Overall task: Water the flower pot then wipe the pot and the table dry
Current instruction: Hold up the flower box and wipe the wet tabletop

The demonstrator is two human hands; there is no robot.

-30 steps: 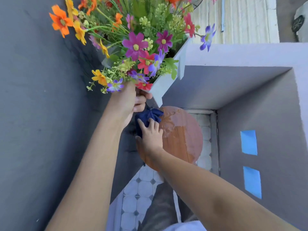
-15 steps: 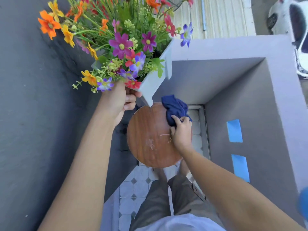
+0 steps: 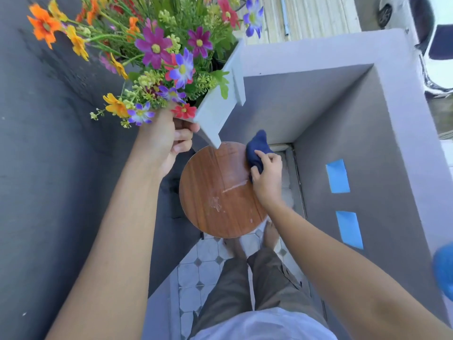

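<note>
My left hand [image 3: 169,141] holds a white square flower pot [image 3: 215,114] lifted and tilted above the far left edge of a small round wooden table [image 3: 215,192]. The pot is full of colourful flowers [image 3: 157,50] that hide most of its rim. My right hand [image 3: 266,175] presses a dark blue cloth [image 3: 257,150] on the table's right edge. Thin wet streaks and small water marks show on the tabletop near its middle.
Grey walls close in on the left, back and right [image 3: 367,133]. Two blue tape patches [image 3: 338,175] are on the right wall. Tiled floor [image 3: 206,273] and my legs and bare feet lie below the table. A car [image 3: 436,40] is beyond the wall.
The cloth swept from the table's left edge across to its right edge, taking most of the water with it. The pot has stayed lifted in my left hand.
</note>
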